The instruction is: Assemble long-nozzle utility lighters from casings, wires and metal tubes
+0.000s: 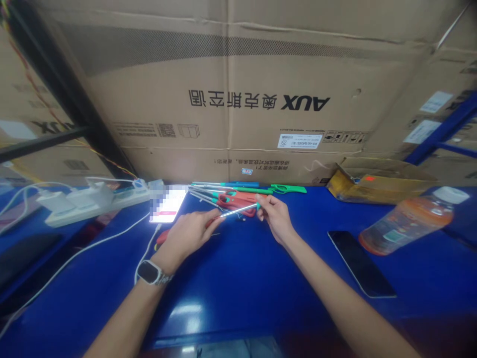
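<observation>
1. Slim shiny metal rod point(238, 212) with teal plastic collar point(258, 205): between both hands, over glossy blue tabletop point(242, 288), just this side of the long-stemmed orange-red plastic lighters point(238, 199).
2. Left hand point(188, 229): fingertips pinched narrow on the rod's left end; exact contact partly hidden.
3. Right hand point(275, 214): thumb and fingers pinched at the collar end, other fingers curled in.
4. Handling, my call: keep both grips light, rod straight between them; force along its length, no sideways bending.
5. Red-and-yellow tool handle point(161, 238) partly under left forearm. Best keep wrist clear, likewise off white cable point(143, 261).
</observation>
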`<state>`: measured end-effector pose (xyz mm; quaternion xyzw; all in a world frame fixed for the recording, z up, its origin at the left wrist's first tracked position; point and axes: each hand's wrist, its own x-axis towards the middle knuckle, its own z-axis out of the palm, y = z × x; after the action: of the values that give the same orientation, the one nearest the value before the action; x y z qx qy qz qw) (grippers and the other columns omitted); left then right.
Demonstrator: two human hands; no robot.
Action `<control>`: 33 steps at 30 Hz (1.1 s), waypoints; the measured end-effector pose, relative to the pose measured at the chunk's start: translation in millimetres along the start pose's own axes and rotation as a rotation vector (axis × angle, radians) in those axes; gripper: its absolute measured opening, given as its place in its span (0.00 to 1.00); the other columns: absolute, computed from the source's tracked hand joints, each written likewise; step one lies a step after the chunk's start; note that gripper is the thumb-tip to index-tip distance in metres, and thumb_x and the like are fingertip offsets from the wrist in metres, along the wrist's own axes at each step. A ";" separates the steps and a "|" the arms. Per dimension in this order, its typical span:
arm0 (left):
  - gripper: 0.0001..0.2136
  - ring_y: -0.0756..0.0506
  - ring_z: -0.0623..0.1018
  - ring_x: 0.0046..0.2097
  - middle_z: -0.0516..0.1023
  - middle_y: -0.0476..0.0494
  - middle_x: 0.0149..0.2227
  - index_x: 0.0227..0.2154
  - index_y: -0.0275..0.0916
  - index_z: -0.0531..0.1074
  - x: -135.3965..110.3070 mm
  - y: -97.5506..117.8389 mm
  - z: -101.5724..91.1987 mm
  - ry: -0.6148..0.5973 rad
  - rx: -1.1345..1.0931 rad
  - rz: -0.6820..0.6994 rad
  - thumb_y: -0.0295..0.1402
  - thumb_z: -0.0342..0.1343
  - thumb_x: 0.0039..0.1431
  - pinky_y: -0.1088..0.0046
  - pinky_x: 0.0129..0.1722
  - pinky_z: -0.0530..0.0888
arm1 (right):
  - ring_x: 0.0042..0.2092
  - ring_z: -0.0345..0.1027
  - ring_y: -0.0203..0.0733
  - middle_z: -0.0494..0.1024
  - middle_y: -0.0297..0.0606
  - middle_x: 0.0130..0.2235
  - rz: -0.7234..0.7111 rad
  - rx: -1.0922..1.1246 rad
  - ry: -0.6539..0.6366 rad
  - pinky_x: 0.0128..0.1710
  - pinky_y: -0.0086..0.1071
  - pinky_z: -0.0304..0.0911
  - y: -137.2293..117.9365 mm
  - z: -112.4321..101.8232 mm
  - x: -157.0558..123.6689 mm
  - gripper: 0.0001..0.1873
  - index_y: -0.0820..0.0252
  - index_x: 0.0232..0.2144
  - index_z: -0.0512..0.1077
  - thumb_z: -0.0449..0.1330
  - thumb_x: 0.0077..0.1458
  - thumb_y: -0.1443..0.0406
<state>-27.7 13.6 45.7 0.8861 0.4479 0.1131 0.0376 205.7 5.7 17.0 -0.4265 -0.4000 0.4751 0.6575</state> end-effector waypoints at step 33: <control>0.17 0.44 0.80 0.40 0.80 0.45 0.41 0.46 0.44 0.73 1.6 -6.3 7.7 0.122 -0.127 0.189 0.44 0.42 0.71 0.71 0.38 0.70 | 0.28 0.74 0.38 0.81 0.34 0.26 0.021 -0.099 -0.393 0.33 0.35 0.71 -6.1 5.4 -9.3 0.15 0.61 0.30 0.78 0.75 0.39 0.60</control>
<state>-30.0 18.8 37.5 0.9116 0.3560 0.1981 0.0556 200.2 -3.4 23.2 -0.3614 -0.5391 0.5358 0.5401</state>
